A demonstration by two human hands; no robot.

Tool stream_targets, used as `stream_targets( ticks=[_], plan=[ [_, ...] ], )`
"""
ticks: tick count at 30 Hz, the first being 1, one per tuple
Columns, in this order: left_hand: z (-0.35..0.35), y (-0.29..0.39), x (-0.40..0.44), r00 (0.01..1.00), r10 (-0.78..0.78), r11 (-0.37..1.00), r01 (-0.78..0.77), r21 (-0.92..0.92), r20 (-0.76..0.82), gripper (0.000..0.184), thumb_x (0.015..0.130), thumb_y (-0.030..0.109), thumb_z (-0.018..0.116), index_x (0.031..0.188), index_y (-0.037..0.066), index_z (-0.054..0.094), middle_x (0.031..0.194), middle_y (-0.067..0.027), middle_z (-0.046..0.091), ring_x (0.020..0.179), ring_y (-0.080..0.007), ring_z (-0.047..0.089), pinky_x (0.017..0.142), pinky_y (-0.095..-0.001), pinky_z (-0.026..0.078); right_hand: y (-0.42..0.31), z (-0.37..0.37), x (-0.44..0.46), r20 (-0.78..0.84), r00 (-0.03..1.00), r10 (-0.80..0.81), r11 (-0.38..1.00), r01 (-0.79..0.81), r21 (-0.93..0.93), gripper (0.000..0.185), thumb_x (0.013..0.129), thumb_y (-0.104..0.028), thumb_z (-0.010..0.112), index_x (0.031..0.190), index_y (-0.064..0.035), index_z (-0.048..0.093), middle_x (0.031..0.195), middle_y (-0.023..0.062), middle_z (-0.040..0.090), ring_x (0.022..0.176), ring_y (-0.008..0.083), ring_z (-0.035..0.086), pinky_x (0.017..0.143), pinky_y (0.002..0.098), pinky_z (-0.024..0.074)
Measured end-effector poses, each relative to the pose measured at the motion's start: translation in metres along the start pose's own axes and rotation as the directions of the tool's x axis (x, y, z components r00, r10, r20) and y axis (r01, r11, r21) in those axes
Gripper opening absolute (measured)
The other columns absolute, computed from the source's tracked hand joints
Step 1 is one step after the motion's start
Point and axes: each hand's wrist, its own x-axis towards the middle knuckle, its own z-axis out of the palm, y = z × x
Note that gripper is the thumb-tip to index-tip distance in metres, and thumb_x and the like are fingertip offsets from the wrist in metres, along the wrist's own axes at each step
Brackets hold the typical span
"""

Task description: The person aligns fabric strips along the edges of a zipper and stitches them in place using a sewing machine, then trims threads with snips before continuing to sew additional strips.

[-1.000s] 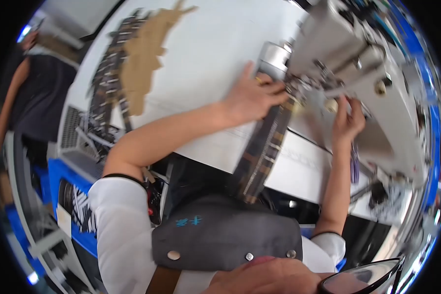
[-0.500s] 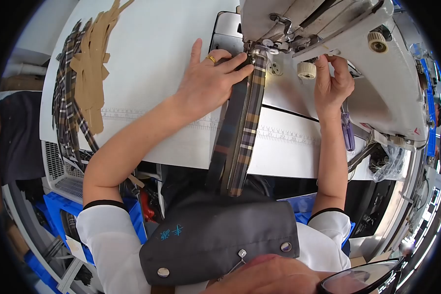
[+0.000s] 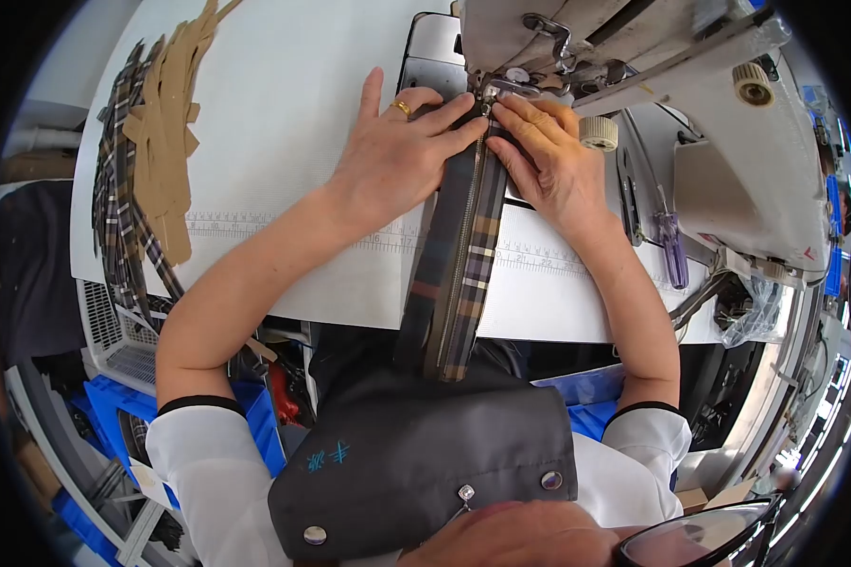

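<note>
A long plaid fabric strip with a zipper [image 3: 475, 265] runs from the sewing machine's presser foot [image 3: 491, 92] down over the table's front edge toward my lap. Dark cloth lies along its left side. My left hand [image 3: 397, 151] rests on the strip's left side, fingers spread and tips close to the presser foot; a gold ring is on one finger. On the other side, my right hand [image 3: 553, 156] has its fingers together and its thumb bent in, gripping the strip's right edge by the foot. The fabric right under these fingertips is hidden.
The sewing machine [image 3: 728, 132] fills the upper right. A purple-handled screwdriver [image 3: 672, 250] and black snips [image 3: 629, 180] lie right of my right hand. Plaid strips [image 3: 118, 189] and brown paper strips [image 3: 165, 142] are piled at left. A ruler scale [image 3: 548, 260] crosses the table.
My right hand has come left from the machine's knob down to the strip beside the presser foot. The left hand stays nearly in place. The snips now show.
</note>
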Motion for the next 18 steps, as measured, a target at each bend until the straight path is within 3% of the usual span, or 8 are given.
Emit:
stream_targets(
  ticks=[9, 18],
  plan=[
    [-0.0013, -0.0008, 0.0017, 1.0, -0.005, 1.0, 0.005, -0.007, 0.004, 0.05, 0.076, 0.005, 0.06, 0.123, 0.023, 0.059, 0.128, 0.0032, 0.055, 0.112, -0.0195, 0.05, 0.104, -0.0619, 0.016, 0.0017, 0.0025, 0.0002, -0.026, 1.0, -0.015, 0.999, 0.013, -0.052, 0.029, 0.08, -0.025, 0.067, 0.103, -0.0063, 0.066, 0.104, 0.0039, 0.066, 0.079, 0.0238, 0.06, 0.075, 0.0328, 0.0418],
    [0.0013, -0.0025, 0.0026, 1.0, -0.011, 1.0, 0.011, -0.007, -0.006, 0.047, 0.078, 0.008, 0.061, 0.122, 0.023, 0.059, 0.127, 0.0028, 0.056, 0.113, -0.0192, 0.049, 0.104, -0.0623, 0.016, 0.0033, 0.0023, 0.0006, -0.018, 1.0, -0.01, 0.999, 0.009, -0.036, 0.033, 0.078, -0.029, 0.068, 0.103, -0.0066, 0.067, 0.104, 0.004, 0.066, 0.081, 0.0239, 0.058, 0.075, 0.0337, 0.0425]
  ],
)
